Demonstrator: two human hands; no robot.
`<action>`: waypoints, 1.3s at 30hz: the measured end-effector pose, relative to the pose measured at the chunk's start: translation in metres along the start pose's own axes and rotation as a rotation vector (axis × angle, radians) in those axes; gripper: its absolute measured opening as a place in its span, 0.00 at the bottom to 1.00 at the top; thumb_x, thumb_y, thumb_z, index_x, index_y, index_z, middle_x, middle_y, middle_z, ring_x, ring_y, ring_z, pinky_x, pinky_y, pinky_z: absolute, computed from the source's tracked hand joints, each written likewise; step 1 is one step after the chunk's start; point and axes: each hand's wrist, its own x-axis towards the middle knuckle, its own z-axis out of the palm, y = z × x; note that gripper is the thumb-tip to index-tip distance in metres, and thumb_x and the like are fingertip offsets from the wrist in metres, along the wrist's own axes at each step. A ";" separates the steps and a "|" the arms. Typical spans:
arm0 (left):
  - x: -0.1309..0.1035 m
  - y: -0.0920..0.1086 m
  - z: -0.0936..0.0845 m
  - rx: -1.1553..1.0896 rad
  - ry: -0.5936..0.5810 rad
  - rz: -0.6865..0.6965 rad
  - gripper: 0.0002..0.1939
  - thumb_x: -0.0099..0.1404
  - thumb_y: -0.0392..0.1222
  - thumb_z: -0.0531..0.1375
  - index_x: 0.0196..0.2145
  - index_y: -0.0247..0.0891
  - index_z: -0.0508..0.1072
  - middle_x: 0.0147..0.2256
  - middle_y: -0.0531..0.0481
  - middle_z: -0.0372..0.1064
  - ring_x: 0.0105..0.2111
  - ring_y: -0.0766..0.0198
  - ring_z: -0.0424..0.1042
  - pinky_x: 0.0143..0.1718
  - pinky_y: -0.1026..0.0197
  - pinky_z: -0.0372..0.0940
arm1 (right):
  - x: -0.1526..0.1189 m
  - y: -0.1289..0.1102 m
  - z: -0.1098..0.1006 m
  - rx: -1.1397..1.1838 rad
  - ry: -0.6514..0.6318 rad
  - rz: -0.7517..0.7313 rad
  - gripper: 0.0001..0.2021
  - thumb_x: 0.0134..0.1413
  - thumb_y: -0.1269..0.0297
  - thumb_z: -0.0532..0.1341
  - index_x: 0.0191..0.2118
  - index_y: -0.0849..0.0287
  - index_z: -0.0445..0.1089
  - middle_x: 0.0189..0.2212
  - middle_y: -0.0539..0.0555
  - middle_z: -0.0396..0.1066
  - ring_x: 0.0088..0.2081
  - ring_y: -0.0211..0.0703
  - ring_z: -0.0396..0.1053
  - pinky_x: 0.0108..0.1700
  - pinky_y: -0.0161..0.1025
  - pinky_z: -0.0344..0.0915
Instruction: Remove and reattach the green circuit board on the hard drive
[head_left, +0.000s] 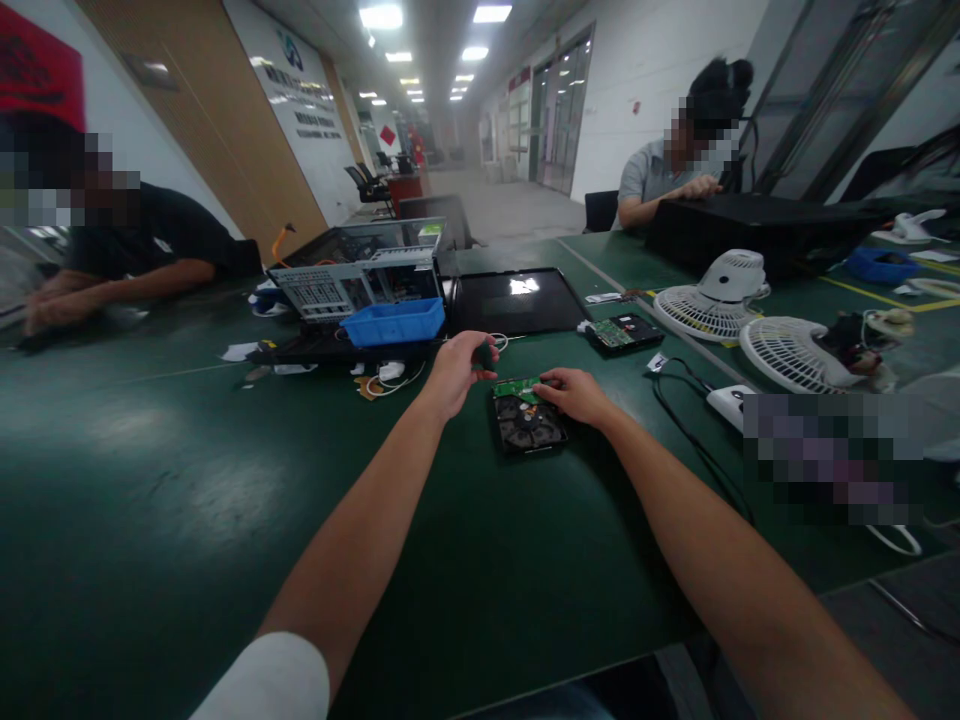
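A hard drive with a green circuit board (528,422) lies on the green table (187,480) in front of me. My right hand (577,396) touches the right end of its board with bent fingers. Just above the drive's left corner, my left hand (459,372) is curled, its thumb and fingers closed round something small and dark that I cannot make out. A second drive with a green board (622,333) rests farther back on the right.
Behind the hands are a blue tray (395,323), an open computer case (352,280) and a black panel (517,300). White fans (709,305), a power strip (727,400) and cables lie right. People sit at the far left and far right.
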 end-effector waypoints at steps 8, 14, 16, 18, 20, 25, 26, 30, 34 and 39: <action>-0.002 -0.001 0.003 0.012 0.019 0.021 0.14 0.59 0.48 0.64 0.38 0.36 0.73 0.37 0.42 0.77 0.37 0.56 0.76 0.34 0.57 0.72 | 0.000 -0.001 0.000 -0.006 0.009 -0.005 0.19 0.63 0.51 0.65 0.51 0.59 0.78 0.37 0.54 0.81 0.29 0.39 0.75 0.35 0.34 0.67; -0.001 -0.001 0.001 -0.012 0.069 0.047 0.12 0.58 0.48 0.64 0.34 0.37 0.73 0.36 0.45 0.73 0.37 0.59 0.74 0.36 0.56 0.74 | 0.000 0.000 0.000 -0.007 0.007 0.002 0.19 0.63 0.51 0.64 0.52 0.58 0.78 0.37 0.54 0.81 0.27 0.38 0.74 0.35 0.34 0.67; 0.000 0.000 0.000 -0.001 0.088 0.058 0.11 0.57 0.47 0.65 0.32 0.37 0.73 0.36 0.47 0.71 0.36 0.61 0.72 0.35 0.57 0.74 | 0.001 0.000 0.000 -0.006 -0.001 0.003 0.19 0.63 0.51 0.64 0.51 0.58 0.78 0.37 0.54 0.81 0.27 0.38 0.74 0.35 0.34 0.67; 0.000 0.000 -0.001 0.009 0.093 0.065 0.10 0.56 0.47 0.65 0.32 0.38 0.74 0.36 0.48 0.70 0.36 0.61 0.70 0.33 0.58 0.74 | 0.001 0.000 0.000 -0.007 -0.006 0.005 0.19 0.63 0.50 0.64 0.51 0.57 0.78 0.37 0.54 0.81 0.27 0.38 0.74 0.34 0.34 0.67; 0.000 0.000 -0.002 0.014 0.084 0.067 0.10 0.57 0.47 0.64 0.32 0.38 0.75 0.36 0.48 0.69 0.36 0.61 0.70 0.32 0.58 0.73 | 0.001 0.000 0.000 -0.006 -0.006 0.005 0.19 0.63 0.50 0.64 0.51 0.57 0.78 0.37 0.53 0.81 0.27 0.38 0.74 0.34 0.34 0.67; 0.000 0.000 -0.002 -0.004 0.063 0.031 0.12 0.58 0.47 0.64 0.35 0.37 0.75 0.34 0.46 0.72 0.34 0.60 0.72 0.33 0.57 0.73 | 0.000 0.001 0.001 0.003 0.002 0.003 0.18 0.63 0.51 0.64 0.51 0.58 0.78 0.37 0.54 0.81 0.28 0.38 0.74 0.34 0.34 0.67; 0.000 0.000 -0.001 -0.010 0.060 0.022 0.12 0.58 0.47 0.63 0.36 0.37 0.74 0.34 0.46 0.73 0.34 0.59 0.73 0.33 0.57 0.73 | 0.000 0.001 0.001 0.006 0.003 0.006 0.19 0.63 0.51 0.64 0.51 0.58 0.78 0.37 0.54 0.81 0.28 0.38 0.74 0.34 0.34 0.67; 0.000 -0.002 0.000 -0.023 0.064 0.011 0.13 0.60 0.48 0.62 0.38 0.36 0.72 0.36 0.42 0.77 0.37 0.56 0.77 0.33 0.57 0.72 | 0.001 0.001 0.001 0.011 -0.003 0.006 0.19 0.63 0.50 0.64 0.51 0.58 0.78 0.37 0.54 0.81 0.28 0.39 0.74 0.34 0.34 0.67; 0.001 -0.004 0.001 -0.044 0.062 -0.005 0.14 0.61 0.48 0.63 0.40 0.37 0.69 0.40 0.40 0.78 0.41 0.54 0.77 0.33 0.57 0.72 | 0.001 0.001 0.000 0.008 0.000 -0.003 0.19 0.63 0.50 0.64 0.51 0.58 0.78 0.37 0.54 0.81 0.29 0.39 0.74 0.35 0.34 0.67; 0.002 -0.005 -0.001 0.037 0.088 0.056 0.14 0.59 0.50 0.65 0.36 0.37 0.73 0.39 0.45 0.74 0.38 0.59 0.73 0.30 0.62 0.70 | 0.001 0.002 0.001 0.010 0.000 -0.003 0.19 0.63 0.51 0.64 0.52 0.58 0.78 0.36 0.54 0.81 0.27 0.38 0.73 0.33 0.34 0.66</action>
